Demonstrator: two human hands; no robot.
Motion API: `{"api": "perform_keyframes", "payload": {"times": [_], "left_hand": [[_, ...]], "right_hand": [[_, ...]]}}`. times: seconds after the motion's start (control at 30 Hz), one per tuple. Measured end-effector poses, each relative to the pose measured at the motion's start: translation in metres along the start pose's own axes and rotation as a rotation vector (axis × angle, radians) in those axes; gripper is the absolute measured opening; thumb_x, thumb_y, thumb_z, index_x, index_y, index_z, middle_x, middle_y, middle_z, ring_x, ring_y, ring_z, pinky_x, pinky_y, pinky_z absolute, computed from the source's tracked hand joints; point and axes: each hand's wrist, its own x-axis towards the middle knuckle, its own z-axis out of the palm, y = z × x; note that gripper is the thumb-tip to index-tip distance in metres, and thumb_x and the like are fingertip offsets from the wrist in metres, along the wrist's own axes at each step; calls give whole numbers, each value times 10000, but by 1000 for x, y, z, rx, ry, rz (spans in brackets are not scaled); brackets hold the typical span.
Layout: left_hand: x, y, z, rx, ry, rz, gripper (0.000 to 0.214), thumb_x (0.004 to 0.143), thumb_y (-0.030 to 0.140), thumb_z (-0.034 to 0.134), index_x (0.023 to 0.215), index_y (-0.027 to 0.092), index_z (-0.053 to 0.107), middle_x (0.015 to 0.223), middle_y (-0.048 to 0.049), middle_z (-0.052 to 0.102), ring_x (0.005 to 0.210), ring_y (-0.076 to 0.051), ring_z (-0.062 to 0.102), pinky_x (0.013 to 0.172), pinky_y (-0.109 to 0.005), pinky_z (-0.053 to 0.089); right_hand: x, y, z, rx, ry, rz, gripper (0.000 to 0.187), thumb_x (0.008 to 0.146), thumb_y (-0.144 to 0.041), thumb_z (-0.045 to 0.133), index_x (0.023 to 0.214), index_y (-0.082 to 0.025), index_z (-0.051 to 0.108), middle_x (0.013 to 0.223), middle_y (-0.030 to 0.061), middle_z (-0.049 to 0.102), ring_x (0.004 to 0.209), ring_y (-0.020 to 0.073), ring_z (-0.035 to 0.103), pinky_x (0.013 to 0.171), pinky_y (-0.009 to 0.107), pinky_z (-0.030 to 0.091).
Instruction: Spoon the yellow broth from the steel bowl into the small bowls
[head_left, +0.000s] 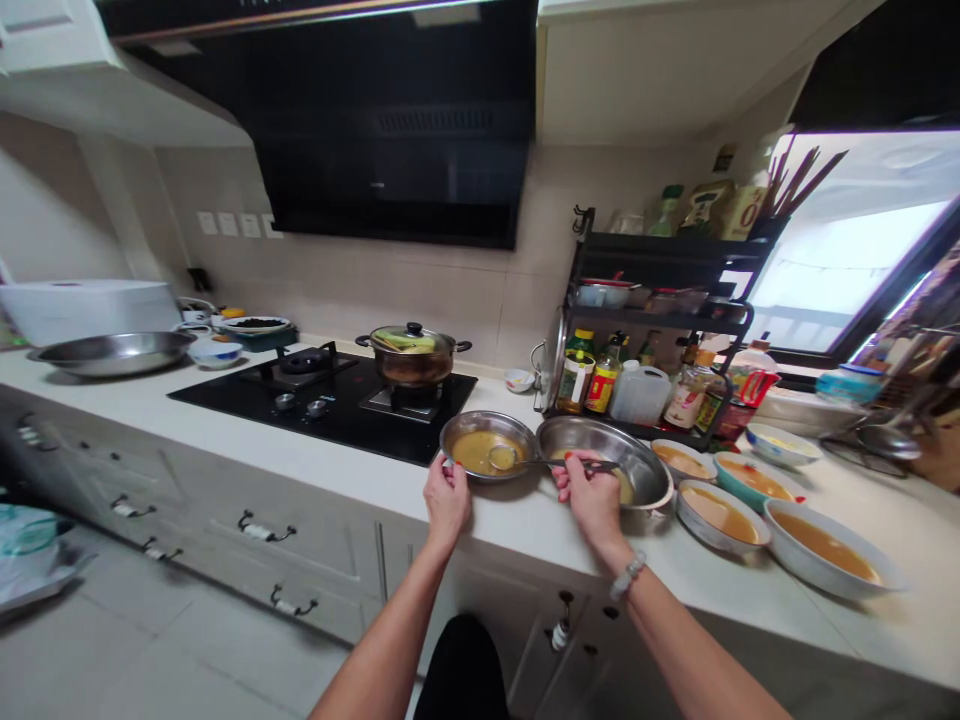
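My left hand (448, 498) pinches the near-left rim of a steel bowl (459, 425) that holds a yellowish-brown liquid. In my right hand (590, 496) is the dark handle of a ladle (504, 458), whose round head dips into that liquid. Just under my right hand stands a larger steel basin (651, 480), with some of the same coloured liquid at its bottom. Both vessels rest side by side on the white counter (517, 525). My right hand and the ladle handle hide part of the basin.
Several bowls of orange-brown liquid, among them a white oval bowl (799, 570), stand at the right. Behind them is a black rack (660, 325) with bottles. A lidded pot (412, 365) sits on the gas stove (247, 395). A wide steel pan (112, 352) lies far left.
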Motion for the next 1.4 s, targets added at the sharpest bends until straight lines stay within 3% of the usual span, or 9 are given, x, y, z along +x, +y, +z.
{"api": "perform_keyframes", "payload": {"times": [0.47, 0.7, 0.83, 0.97, 1.1, 1.17, 1.23, 1.3, 1.4], "left_hand": [[1, 0, 0, 25, 10, 4, 447, 802, 345, 469, 1118, 57, 601, 662, -51, 620, 619, -195, 599, 657, -315, 492], [2, 0, 0, 26, 0, -12, 469, 795, 356, 469, 1130, 52, 594, 678, -60, 629, 621, -197, 602, 660, -318, 492], [2, -2, 1, 26, 3, -5, 467, 799, 366, 467, 1129, 60, 594, 663, -51, 623, 618, -199, 604, 653, -316, 489], [1, 0, 0, 14, 1, -10, 464, 797, 364, 468, 1125, 61, 597, 645, -44, 616, 605, -196, 598, 641, -310, 486], [1, 1, 0, 22, -4, -24, 457, 801, 354, 467, 1130, 64, 596, 676, -56, 634, 620, -196, 602, 656, -311, 487], [1, 1, 0, 31, -4, -30, 456, 800, 353, 468, 1133, 68, 597, 683, -60, 642, 625, -199, 607, 661, -314, 488], [1, 1, 0, 38, 3, -34, 452, 799, 351, 468, 1129, 73, 600, 691, -66, 650, 636, -203, 613, 666, -318, 489], [1, 1, 0, 38, 8, -31, 448, 799, 350, 468, 1127, 76, 602, 702, -69, 655, 647, -205, 617, 672, -320, 490], [1, 1, 0, 26, 4, -25, 455, 799, 355, 469, 1129, 69, 598, 689, -64, 646, 637, -203, 613, 666, -318, 490]], "right_hand": [[6, -10, -23, 263, 103, 20, 393, 633, -454, 749, 817, -170, 548, 520, -4, 618, 378, 116, 524, 313, 192, 392], [18, -26, -56, 252, 203, -5, 396, 610, -421, 765, 824, -170, 545, 524, -4, 612, 398, 112, 526, 317, 176, 375], [26, -24, -81, 129, 265, -75, 399, 629, -459, 741, 831, -175, 546, 503, -5, 594, 394, 139, 532, 308, 207, 387], [25, -18, -103, -228, 223, -235, 316, 766, -463, 613, 866, -165, 581, 527, 13, 604, 382, 150, 541, 332, 239, 433], [19, -14, -117, -590, 87, -622, 212, 861, -361, 517, 892, -181, 625, 657, 45, 657, 505, 164, 619, 483, 269, 514], [16, -14, -119, -656, 8, -830, 166, 878, -298, 506, 880, -192, 634, 732, 59, 676, 625, 178, 654, 607, 293, 541], [13, -16, -117, -664, -43, -936, 146, 883, -259, 507, 878, -196, 638, 767, 67, 681, 696, 185, 661, 674, 305, 542], [9, -18, -109, -618, -39, -898, 140, 886, -256, 516, 898, -194, 640, 775, 68, 679, 696, 182, 659, 665, 302, 544], [1, -21, -88, -420, 31, -618, 199, 898, -341, 517, 956, -186, 627, 741, 54, 663, 551, 147, 618, 495, 259, 523]]}}
